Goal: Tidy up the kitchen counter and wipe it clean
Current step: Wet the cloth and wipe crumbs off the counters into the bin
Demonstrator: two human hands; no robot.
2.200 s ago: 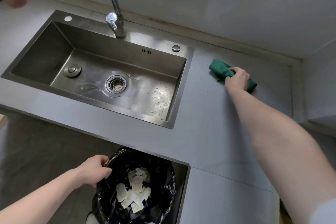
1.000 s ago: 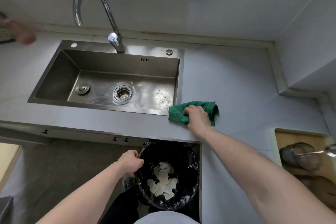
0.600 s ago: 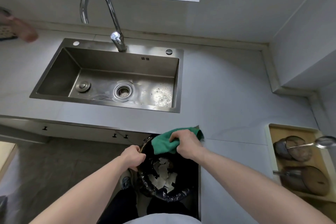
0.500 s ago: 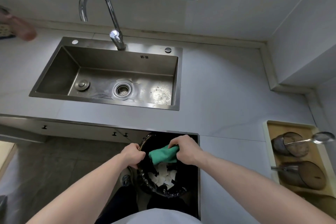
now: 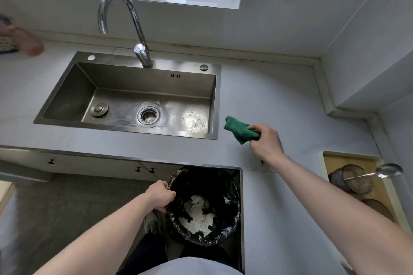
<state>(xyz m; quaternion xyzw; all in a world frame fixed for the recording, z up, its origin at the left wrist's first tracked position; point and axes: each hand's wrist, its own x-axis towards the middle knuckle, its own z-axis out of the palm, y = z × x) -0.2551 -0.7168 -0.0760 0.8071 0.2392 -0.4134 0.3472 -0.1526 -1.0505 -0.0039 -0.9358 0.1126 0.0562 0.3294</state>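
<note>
far left, a blurred pinkish shape [image 5: 29, 41] at the frame edge, cannot tell what it is. sink [image 5: 64, 87] set into the tabletop [image 5: 274, 96], tap [image 5: 125, 22] arched over it, strainer [image 5: 148, 115] in the drain and a loose plug [image 5: 99, 109] beside it; speckled residue on the basin floor at the right end, so the basin likely wants a rinse later. below the tabletop edge, left hand [image 5: 159, 196] with fingers curled round the rim of the bin [image 5: 228, 198], which sits in the gap under the front edge; black liner, white paper scraps [image 5: 197, 214] at the bottom. judged: bin is held there to steady it close under the edge, a catch for whatever gets swept off. right hand [image 5: 266, 143] above the tabletop just right of the sink, fingers closed tight round a bunched green cloth [image 5: 240, 128], free end poking out toward the sink; cannot tell whether the cloth touches the surface or hangs just over it. bunching gives a firm pad for scrubbing. tabletop looks mostly bare, so wiping seems well along. far right, a wooden tray [image 5: 330, 158] holding a mesh sieve [image 5: 350, 179] with a ladle [image 5: 387, 171] laid across it.
</note>
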